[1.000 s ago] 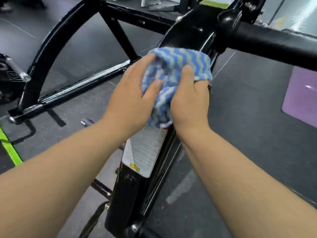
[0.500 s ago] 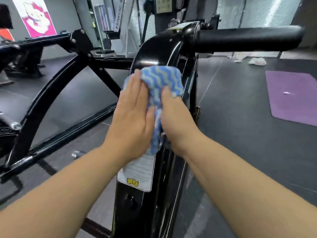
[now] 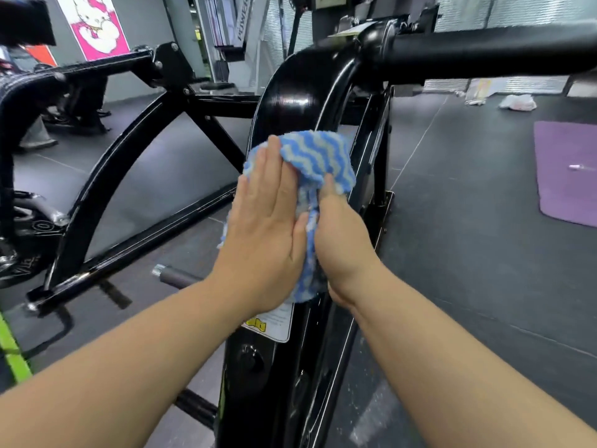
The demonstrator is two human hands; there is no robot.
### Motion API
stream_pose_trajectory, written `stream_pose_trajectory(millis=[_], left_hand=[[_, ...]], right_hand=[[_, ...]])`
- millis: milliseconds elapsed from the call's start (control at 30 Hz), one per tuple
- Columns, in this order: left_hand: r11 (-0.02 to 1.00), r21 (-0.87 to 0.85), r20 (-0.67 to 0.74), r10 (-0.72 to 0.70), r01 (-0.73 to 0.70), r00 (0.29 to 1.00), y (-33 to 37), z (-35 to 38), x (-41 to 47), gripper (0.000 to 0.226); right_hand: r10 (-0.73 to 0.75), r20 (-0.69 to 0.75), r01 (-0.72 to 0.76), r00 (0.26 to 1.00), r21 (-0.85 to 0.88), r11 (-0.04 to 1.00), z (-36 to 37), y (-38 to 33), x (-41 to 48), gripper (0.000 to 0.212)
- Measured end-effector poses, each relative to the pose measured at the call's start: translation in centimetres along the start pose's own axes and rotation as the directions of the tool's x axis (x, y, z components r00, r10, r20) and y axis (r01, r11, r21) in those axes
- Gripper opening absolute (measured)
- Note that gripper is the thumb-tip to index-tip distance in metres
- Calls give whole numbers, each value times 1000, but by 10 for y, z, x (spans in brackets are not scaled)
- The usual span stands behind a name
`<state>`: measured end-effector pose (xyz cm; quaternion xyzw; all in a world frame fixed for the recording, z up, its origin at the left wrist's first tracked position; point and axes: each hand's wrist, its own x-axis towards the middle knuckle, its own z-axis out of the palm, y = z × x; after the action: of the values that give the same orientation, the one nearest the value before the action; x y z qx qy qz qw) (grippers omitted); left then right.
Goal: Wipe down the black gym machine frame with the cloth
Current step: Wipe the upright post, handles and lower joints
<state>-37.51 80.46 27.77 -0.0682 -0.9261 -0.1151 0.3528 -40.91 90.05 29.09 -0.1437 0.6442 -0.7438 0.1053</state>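
Two hands were set on the cloth (image 3: 319, 156): the left hand (image 3: 268, 227) pressed flat, fingers together; the right hand (image 3: 342, 240) curled round it at the black frame (image 3: 290, 95) edge. Less of the white label (image 3: 277, 321) was exposed than earlier.

A bare left forearm (image 3: 129, 367) fills the lower left of the frame and a bare right forearm (image 3: 452, 350) the lower right; the left hand (image 3: 265, 234) and right hand (image 3: 345, 240) are bare too.
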Motion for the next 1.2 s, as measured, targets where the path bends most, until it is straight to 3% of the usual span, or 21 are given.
stream_pose_trajectory(millis=[67,200,300,367,433,467,533,633,767,900,967,1100,1200], left_hand=[[999,2,31,-33,33,999,-6,-6,13,66],[988,-145,66,-39,48,997,-14,-31,113,63],[964,-258,137,-32,66,990,-16,-41,125,48],[879,-447,184,-92,167,979,-21,-47,98,50],[736,-628,130,-220,252,967,-20,-53,66,39],[718,-641,70,-296,270,953,-21,-54,52,31],[796,-537,-39,-354,279,935,-14,-47,23,25],[873,-421,-104,-317,247,943,-7,-27,-28,28],[813,-470,-130,-449,343,884,-18,-23,-48,30],[793,-522,-193,-469,314,862,-16,-22,-26,27],[797,-528,-205,-455,293,867,-14,-17,-29,28],[945,-201,-270,-307,258,913,-23,-5,-71,39],[918,-259,-182,-351,300,919,-32,-3,-100,38]], right_hand=[[5,44,-7,999,39,999,-1,-19,11,52],[-87,-138,102,987,110,989,-8,-84,60,31],[-105,-164,132,981,163,978,1,-82,68,42],[-199,-178,203,964,5,979,12,-55,52,54],[-348,-158,311,924,-217,925,16,-17,28,49],[-394,-155,343,906,-278,897,18,1,14,46],[-398,-139,359,907,-243,901,20,35,-11,46],[-356,-83,325,931,-257,910,23,67,-35,55],[-197,-43,181,979,-241,953,11,38,-26,34],[-183,-212,121,960,-276,954,20,-8,16,62],[-225,-240,148,944,-303,941,25,-6,12,55],[-207,-218,139,954,-290,947,23,35,-26,42],[-170,-189,103,967,-322,941,27,74,-49,39]])
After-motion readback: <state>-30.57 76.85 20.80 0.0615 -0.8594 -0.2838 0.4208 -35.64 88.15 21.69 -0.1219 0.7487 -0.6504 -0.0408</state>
